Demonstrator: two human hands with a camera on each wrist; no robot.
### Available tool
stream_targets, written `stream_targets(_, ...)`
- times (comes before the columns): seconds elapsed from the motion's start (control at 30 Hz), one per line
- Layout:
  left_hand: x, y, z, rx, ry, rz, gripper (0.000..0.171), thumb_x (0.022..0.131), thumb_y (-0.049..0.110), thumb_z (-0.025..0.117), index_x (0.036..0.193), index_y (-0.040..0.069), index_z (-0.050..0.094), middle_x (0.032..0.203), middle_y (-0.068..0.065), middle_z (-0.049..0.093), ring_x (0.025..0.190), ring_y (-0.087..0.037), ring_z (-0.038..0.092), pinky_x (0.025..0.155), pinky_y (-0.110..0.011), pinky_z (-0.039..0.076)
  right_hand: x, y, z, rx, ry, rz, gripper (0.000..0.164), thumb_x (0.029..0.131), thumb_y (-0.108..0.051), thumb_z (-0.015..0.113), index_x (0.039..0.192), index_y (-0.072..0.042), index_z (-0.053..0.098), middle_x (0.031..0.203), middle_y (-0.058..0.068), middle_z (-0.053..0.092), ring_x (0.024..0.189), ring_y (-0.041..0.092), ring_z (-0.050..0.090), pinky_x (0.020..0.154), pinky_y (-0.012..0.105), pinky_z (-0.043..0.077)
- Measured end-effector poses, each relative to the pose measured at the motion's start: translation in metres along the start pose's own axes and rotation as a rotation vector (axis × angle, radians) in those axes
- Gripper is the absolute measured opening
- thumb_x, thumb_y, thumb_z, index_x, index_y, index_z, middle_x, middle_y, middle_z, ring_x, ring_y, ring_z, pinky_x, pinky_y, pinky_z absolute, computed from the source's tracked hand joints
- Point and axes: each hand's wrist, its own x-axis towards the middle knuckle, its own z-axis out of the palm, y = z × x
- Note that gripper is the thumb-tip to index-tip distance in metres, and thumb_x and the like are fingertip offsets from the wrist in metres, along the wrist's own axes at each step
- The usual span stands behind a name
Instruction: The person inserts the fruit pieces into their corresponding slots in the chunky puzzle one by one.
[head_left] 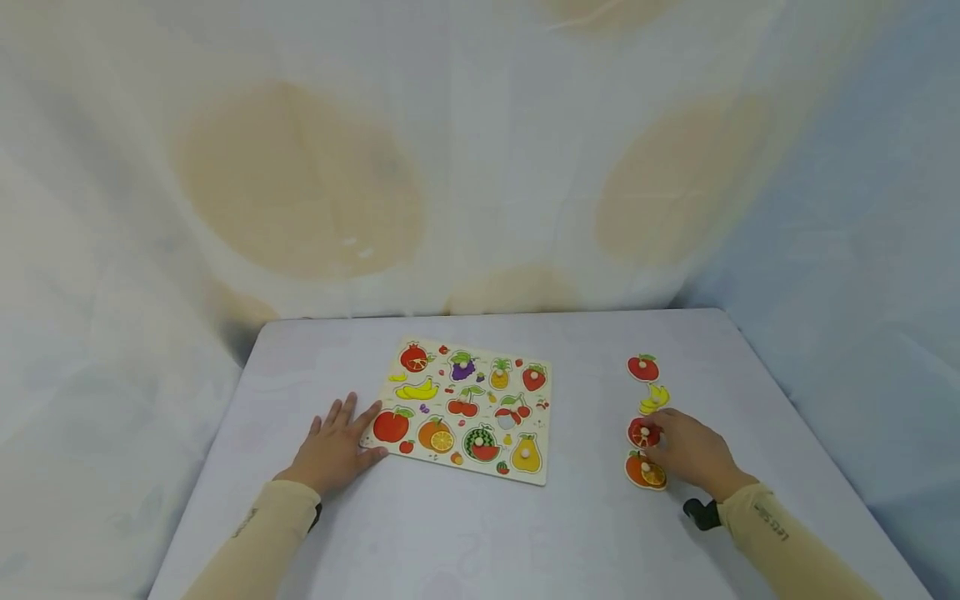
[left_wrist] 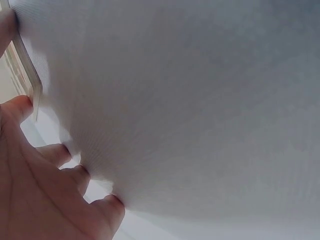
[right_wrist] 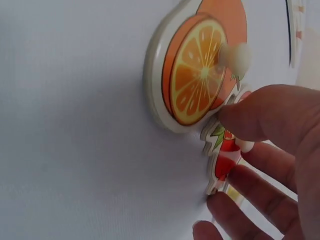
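Observation:
A wooden fruit puzzle board (head_left: 438, 457) lies slightly askew on the table. My left hand (head_left: 330, 450) rests spread at its near left corner, index finger and thumb touching the edge; the left wrist view shows the other fingertips on the cloth. On the right, my right hand (head_left: 693, 454) has thumb and fingers around a pomegranate puzzle piece (head_left: 642, 432), whose pale knob (right_wrist: 244, 145) shows between thumb and index finger. Nearest the wrist is an orange puzzle piece (right_wrist: 197, 75) with a round knob. Beyond the hand lie a banana puzzle piece (head_left: 655, 398) and an apple puzzle piece (head_left: 642, 367).
A white cloth covers the table (head_left: 465, 533). Patterned curtains (head_left: 480, 167) hang behind it and at both sides. Knobbed fruit pieces sit in the board, among them a watermelon piece (head_left: 481, 443) and a pear piece (head_left: 527, 454). A black strap end (head_left: 701, 514) hangs by the right wrist.

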Motion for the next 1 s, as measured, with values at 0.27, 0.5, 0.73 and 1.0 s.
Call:
stream_targets(0.27,-0.0021,0.0025,-0.0042,0.004,-0.012,-0.003,0.08,0.091,0.05,0.069,0.156,0.018,0.036,0.16,-0.028,0.018,0.145,-0.05,0.014,0.112,-0.068,0.013,-0.0026,-0.0001,-0.0011,-0.02,0.03,-0.028,0.056,0.077,-0.032,0.086,0.123,-0.005,0.068,0.124,0.022,0.062,0.099,0.035,0.063,0.079,0.053,0.057)
stream_targets(0.5,0.0001,-0.0001,-0.0005,0.001,-0.009,-0.002,0.081,0.091,0.051,0.068,0.157,0.02,0.034,0.161,-0.027,0.017,0.146,-0.049,0.013,0.112,-0.068,0.013,-0.0011,0.0042,0.001,-0.044,0.051,-0.059,0.056,0.075,-0.034,0.087,0.121,-0.008,0.069,0.118,0.016,0.065,0.091,0.028,0.063,0.074,0.047,0.058)
stream_targets(0.73,0.0004,-0.0036,0.0019,-0.008,0.002,-0.008,0.081,0.09,0.051,0.069,0.157,0.02,0.034,0.161,-0.026,0.016,0.146,-0.049,0.012,0.113,-0.068,0.012,0.0019,0.0023,-0.0028,0.003,-0.008,-0.025,0.059,0.074,-0.032,0.088,0.123,-0.007,0.068,0.122,0.017,0.062,0.094,0.029,0.061,0.075,0.049,0.058)
stream_targets(1.0,0.0035,-0.0027,0.003,-0.019,-0.005,-0.015,0.082,0.089,0.052,0.069,0.157,0.022,0.035,0.162,-0.025,0.016,0.146,-0.048,0.011,0.113,-0.068,0.011,0.0043,0.0059,-0.0015,0.029,-0.009,-0.025,0.058,0.071,-0.029,0.09,0.121,-0.008,0.068,0.124,0.018,0.061,0.103,0.034,0.06,0.082,0.055,0.056)
